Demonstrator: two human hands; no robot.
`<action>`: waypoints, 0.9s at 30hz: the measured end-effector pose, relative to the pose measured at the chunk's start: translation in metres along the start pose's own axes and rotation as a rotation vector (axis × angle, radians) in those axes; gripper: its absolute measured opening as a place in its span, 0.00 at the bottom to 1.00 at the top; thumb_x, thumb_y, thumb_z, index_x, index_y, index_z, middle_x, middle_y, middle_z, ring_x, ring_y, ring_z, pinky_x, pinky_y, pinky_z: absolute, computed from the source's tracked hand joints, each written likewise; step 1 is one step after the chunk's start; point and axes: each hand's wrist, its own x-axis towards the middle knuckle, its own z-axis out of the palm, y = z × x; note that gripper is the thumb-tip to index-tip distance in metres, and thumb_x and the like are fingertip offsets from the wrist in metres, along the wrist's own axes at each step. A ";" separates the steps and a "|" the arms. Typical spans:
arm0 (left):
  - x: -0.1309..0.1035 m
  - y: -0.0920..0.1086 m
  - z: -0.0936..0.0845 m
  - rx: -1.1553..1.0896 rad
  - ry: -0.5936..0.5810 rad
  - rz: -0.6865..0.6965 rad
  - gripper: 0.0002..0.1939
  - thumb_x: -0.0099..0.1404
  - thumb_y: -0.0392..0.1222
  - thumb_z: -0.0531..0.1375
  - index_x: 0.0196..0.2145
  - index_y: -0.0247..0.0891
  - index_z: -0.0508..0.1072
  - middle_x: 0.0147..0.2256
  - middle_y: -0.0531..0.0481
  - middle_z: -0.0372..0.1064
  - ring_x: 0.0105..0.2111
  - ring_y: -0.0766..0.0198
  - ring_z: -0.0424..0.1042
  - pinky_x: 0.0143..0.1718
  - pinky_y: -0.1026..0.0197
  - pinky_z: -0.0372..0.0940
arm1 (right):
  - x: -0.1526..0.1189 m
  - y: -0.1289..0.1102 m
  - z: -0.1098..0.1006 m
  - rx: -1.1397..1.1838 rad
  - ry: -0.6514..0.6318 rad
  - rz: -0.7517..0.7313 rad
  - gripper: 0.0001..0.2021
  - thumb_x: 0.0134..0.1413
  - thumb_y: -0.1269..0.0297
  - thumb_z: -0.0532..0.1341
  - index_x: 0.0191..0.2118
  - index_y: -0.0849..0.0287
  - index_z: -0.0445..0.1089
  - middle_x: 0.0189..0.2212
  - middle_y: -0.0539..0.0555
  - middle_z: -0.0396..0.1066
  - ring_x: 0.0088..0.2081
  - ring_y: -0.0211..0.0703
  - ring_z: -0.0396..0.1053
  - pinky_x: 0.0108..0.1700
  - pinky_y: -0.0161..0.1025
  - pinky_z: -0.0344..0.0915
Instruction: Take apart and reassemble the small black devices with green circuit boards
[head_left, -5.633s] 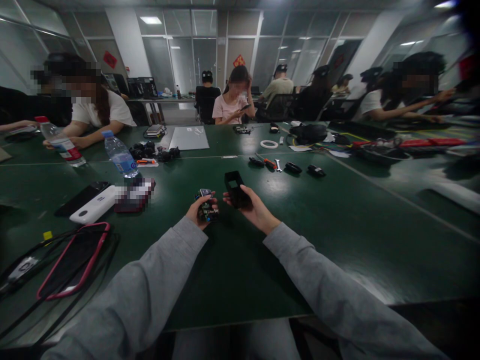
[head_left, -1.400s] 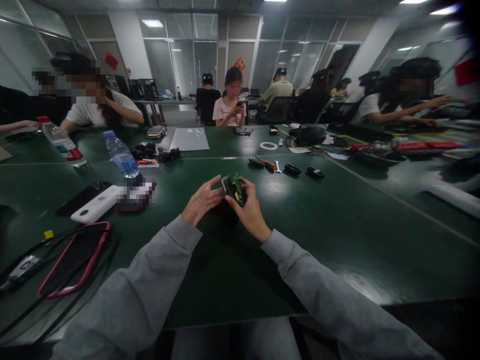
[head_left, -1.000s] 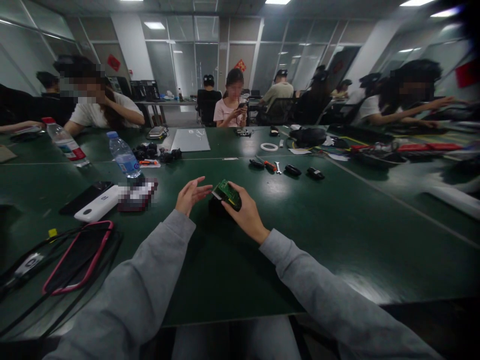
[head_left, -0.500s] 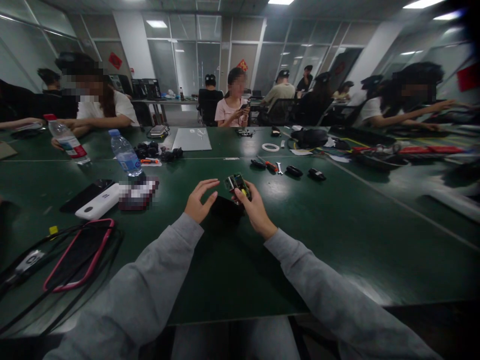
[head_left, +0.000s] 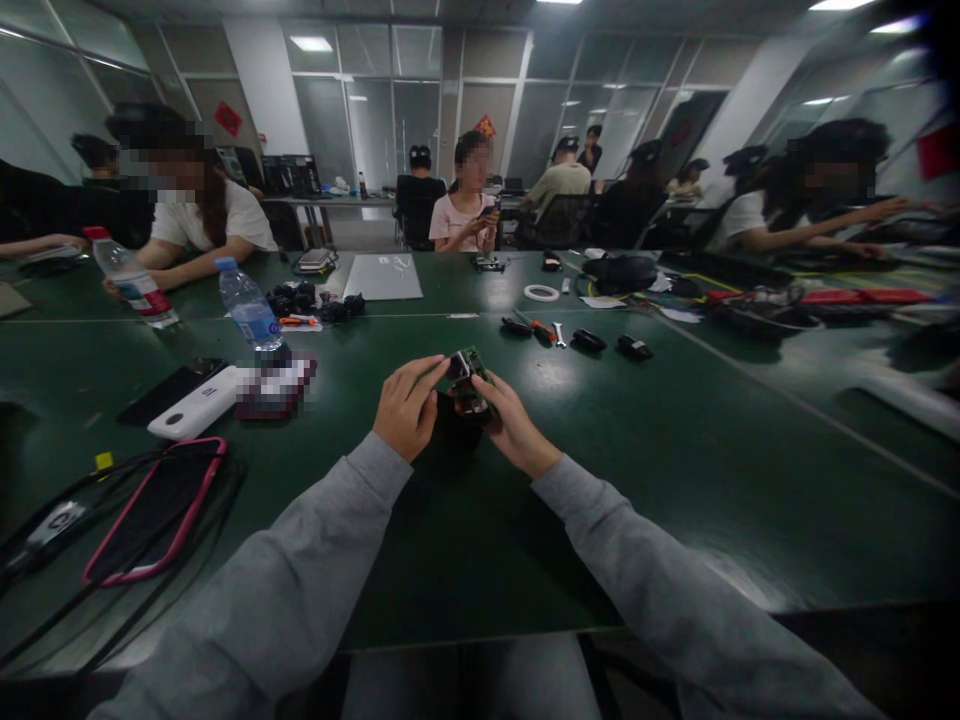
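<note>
Over the green table [head_left: 660, 480], the left hand [head_left: 407, 408], thumb apart from forefinger, has drawn nearer, fingertips now at the circuit board's [head_left: 475, 359] edge; the right hand [head_left: 517, 425] clamps that board, so both hands apparently attend it.

We record: one green-and-silver rectangular circuit board [head_left: 472, 360]; plain grey fabric sleeves [head_left: 300, 555]; smooth dark-green tabletop [head_left: 675, 440]; black rectangular phone [head_left: 154, 515], pink-rimmed.
</note>
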 end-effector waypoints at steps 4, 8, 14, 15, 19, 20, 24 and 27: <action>-0.001 0.002 -0.001 0.070 0.004 0.054 0.23 0.63 0.32 0.48 0.55 0.40 0.63 0.54 0.44 0.62 0.55 0.58 0.59 0.54 0.53 0.54 | -0.002 0.001 0.001 0.071 -0.057 0.082 0.16 0.54 0.55 0.62 0.44 0.59 0.65 0.38 0.54 0.69 0.34 0.38 0.68 0.36 0.33 0.66; -0.004 0.001 -0.001 0.089 0.050 0.095 0.20 0.62 0.30 0.49 0.49 0.42 0.69 0.53 0.46 0.63 0.54 0.58 0.60 0.53 0.53 0.56 | -0.002 0.001 -0.001 0.115 -0.083 0.122 0.15 0.55 0.54 0.60 0.42 0.60 0.66 0.38 0.55 0.69 0.33 0.38 0.68 0.35 0.33 0.65; -0.004 0.002 -0.003 0.127 0.076 0.090 0.24 0.61 0.30 0.49 0.54 0.44 0.66 0.55 0.44 0.59 0.55 0.56 0.59 0.53 0.51 0.56 | -0.002 0.001 -0.002 0.116 -0.106 0.133 0.15 0.56 0.55 0.60 0.44 0.60 0.66 0.38 0.55 0.69 0.33 0.39 0.68 0.36 0.34 0.65; -0.003 0.002 -0.003 0.130 0.069 0.097 0.23 0.61 0.30 0.50 0.53 0.45 0.66 0.55 0.44 0.59 0.55 0.56 0.59 0.53 0.51 0.56 | -0.002 0.001 -0.001 0.116 -0.111 0.140 0.15 0.56 0.55 0.60 0.44 0.60 0.66 0.38 0.56 0.69 0.34 0.39 0.68 0.36 0.34 0.65; -0.004 0.002 -0.002 0.116 0.120 0.101 0.22 0.61 0.30 0.50 0.51 0.44 0.68 0.54 0.44 0.60 0.54 0.57 0.59 0.53 0.51 0.57 | -0.004 0.001 0.002 0.128 -0.154 0.159 0.15 0.56 0.55 0.59 0.43 0.61 0.66 0.38 0.56 0.69 0.34 0.39 0.68 0.37 0.35 0.65; -0.004 0.001 -0.001 0.115 0.141 0.090 0.22 0.62 0.30 0.50 0.52 0.43 0.67 0.54 0.44 0.60 0.54 0.57 0.60 0.53 0.52 0.57 | -0.005 0.000 0.002 0.130 -0.167 0.164 0.15 0.57 0.55 0.59 0.43 0.61 0.66 0.39 0.56 0.69 0.34 0.39 0.67 0.37 0.35 0.65; -0.006 0.000 -0.001 0.121 0.159 0.078 0.21 0.62 0.31 0.49 0.50 0.43 0.68 0.54 0.44 0.60 0.54 0.57 0.60 0.52 0.51 0.58 | -0.007 -0.002 0.003 0.143 -0.196 0.200 0.16 0.57 0.54 0.58 0.43 0.62 0.67 0.39 0.57 0.69 0.34 0.39 0.67 0.38 0.35 0.65; -0.006 0.000 -0.001 0.117 0.159 0.114 0.19 0.61 0.30 0.51 0.47 0.44 0.70 0.52 0.46 0.62 0.53 0.58 0.61 0.51 0.52 0.58 | -0.006 -0.003 0.002 0.159 -0.198 0.199 0.16 0.58 0.53 0.57 0.42 0.63 0.67 0.39 0.57 0.68 0.35 0.39 0.67 0.38 0.35 0.64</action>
